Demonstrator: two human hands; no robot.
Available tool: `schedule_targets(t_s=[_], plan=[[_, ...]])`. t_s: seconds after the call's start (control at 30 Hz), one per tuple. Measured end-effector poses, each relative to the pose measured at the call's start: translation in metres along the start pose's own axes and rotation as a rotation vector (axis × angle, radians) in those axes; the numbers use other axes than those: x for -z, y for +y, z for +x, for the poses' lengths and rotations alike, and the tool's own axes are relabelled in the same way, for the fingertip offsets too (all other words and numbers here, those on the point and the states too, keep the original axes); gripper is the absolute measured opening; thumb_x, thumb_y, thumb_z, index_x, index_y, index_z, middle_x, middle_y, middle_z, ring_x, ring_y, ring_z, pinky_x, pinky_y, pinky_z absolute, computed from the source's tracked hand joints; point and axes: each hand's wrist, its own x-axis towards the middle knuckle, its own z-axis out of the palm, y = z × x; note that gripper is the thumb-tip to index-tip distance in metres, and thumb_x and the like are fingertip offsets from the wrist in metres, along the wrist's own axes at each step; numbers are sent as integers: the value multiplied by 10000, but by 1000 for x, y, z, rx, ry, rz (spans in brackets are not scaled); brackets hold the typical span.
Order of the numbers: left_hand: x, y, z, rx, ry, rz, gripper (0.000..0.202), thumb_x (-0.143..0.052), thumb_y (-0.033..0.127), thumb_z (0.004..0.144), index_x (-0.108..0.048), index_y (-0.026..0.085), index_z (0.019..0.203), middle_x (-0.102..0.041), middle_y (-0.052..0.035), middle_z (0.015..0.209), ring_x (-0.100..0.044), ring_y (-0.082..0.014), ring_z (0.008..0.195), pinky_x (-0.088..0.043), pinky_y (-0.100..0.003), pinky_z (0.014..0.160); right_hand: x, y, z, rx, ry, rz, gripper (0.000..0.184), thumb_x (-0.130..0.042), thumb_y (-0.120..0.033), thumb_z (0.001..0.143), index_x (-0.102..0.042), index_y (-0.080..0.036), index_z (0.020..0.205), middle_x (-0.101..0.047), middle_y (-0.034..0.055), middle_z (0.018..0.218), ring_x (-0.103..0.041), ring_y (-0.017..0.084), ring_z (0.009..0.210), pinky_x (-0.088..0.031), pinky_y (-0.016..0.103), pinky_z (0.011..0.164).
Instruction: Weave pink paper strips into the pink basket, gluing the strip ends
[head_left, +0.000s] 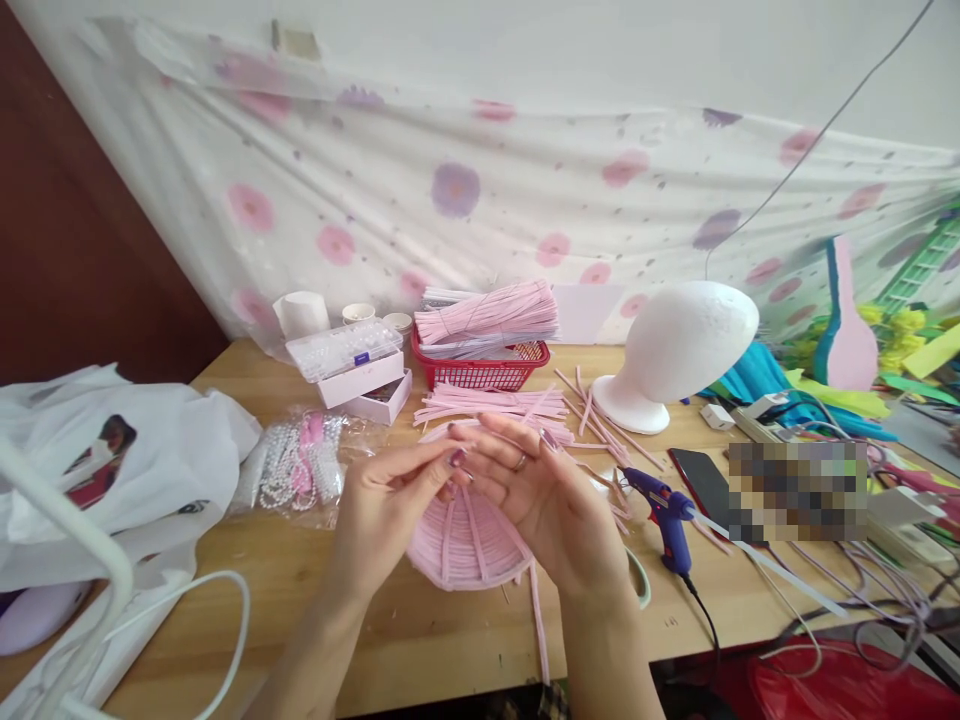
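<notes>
My left hand [394, 500] is raised over the table with its thumb and fingertips pinched together. Whatever may be between those fingertips is too small or hidden to make out. Close beside it, my right hand [551, 495] turns its palm toward me, fingers stretched out, a ring on one of them. The fingertips of both hands meet or overlap. Below and behind them sits a round pink piece [472, 545] built of fuzzy pipe-cleaner-like strips with ribs; the hands cover its upper part. A loose pink strip [538, 620] hangs toward the table's front edge.
Pink fuzzy stems [487, 318] fill a red basket [480, 375] at the back. On the right are a white foam head [682, 340], a blue glue gun [667, 515], a phone [705, 485] and tangled cables. Bagged bead strings [296, 465] and a white plastic bag [187, 430] lie left.
</notes>
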Motion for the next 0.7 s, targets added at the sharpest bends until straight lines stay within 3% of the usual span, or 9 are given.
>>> schedule_targets(t_s=[0.13,0.27,0.33,0.4,0.47,0.57,0.7], plan=[[0,4,8,104,64,-246,310,-1043,341,531,-831,200,709,-758,4,602,-675,-97,496,-591,-164,513,7,8,2,105,190,-115,414,-855,-483,839,-757,-279,1185,-776,101,1319,-718,290,1259,-530,512,1141],[-3,9,9,153,55,-312,428,-1063,416,441,-800,181,683,-731,30,571,-692,-85,500,-596,-134,516,-3,27,8,-18,27,-221,726,-1000,-286,658,-685,-316,1312,-781,71,1301,-754,255,1189,-613,447,1038],[-3,9,7,167,51,-338,415,-1058,398,482,-790,171,704,-725,39,571,-695,-82,502,-606,-132,532,-7,35,10,-56,-33,-266,583,-998,-282,650,-754,-265,1179,-836,57,1108,-804,237,1026,-652,415,962],[0,8,4,174,53,-358,358,-1038,352,568,-783,166,737,-749,32,613,-721,-91,540,-628,-141,574,-8,38,12,-48,-12,-325,358,-972,-352,692,-805,-221,980,-842,45,892,-818,228,855,-686,396,865],[3,7,2,182,61,-373,291,-1007,295,644,-782,164,774,-783,16,676,-757,-108,599,-645,-149,616,-4,35,13,-10,34,-353,296,-953,-415,716,-818,-212,883,-823,41,780,-810,228,754,-704,386,767],[8,5,-1,200,67,-393,250,-983,241,684,-788,162,819,-814,-7,742,-787,-123,663,-658,-149,653,5,25,13,68,110,-318,297,-937,-445,745,-828,-219,902,-828,55,796,-810,228,726,-711,383,715],[7,3,-5,219,49,-428,290,-1009,264,640,-802,158,813,-820,-17,748,-792,-127,674,-661,-145,662,8,16,10,135,191,-268,312,-886,-457,821,-824,-243,1039,-850,91,986,-830,241,826,-707,409,795]])
